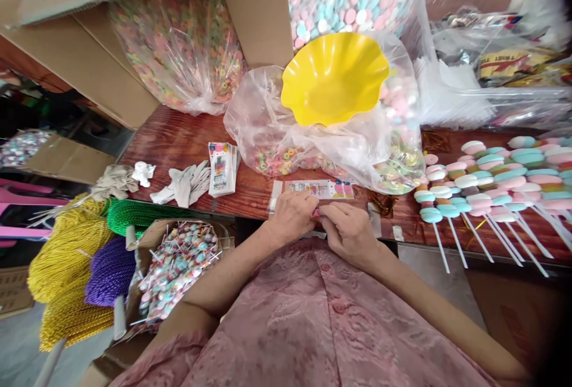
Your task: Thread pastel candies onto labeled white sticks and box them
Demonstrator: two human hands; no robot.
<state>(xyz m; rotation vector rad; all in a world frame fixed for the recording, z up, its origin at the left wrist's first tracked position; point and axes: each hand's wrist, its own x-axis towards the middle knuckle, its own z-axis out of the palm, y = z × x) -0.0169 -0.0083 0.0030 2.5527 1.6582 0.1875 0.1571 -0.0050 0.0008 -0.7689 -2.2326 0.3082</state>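
At the table's front edge my left hand and my right hand meet, both with curled fingers. Pinched between their fingertips is a small pink piece, mostly covered, so its kind cannot be told. Just beyond the fingers a clear printed plastic bag lies flat on the wood; part of it is behind my left hand. To the left stands a stack of similar printed bags. Candy lollipops of stacked pastel pieces on white sticks lie in rows to the right, sticks over the edge.
A yellow wavy bowl rests on plastic bags of ring-shaped and pastel candies. Gloves lie at the left. Below are a box of wrapped lollipops and yellow, green and purple cord bundles. A clear bin stands back right.
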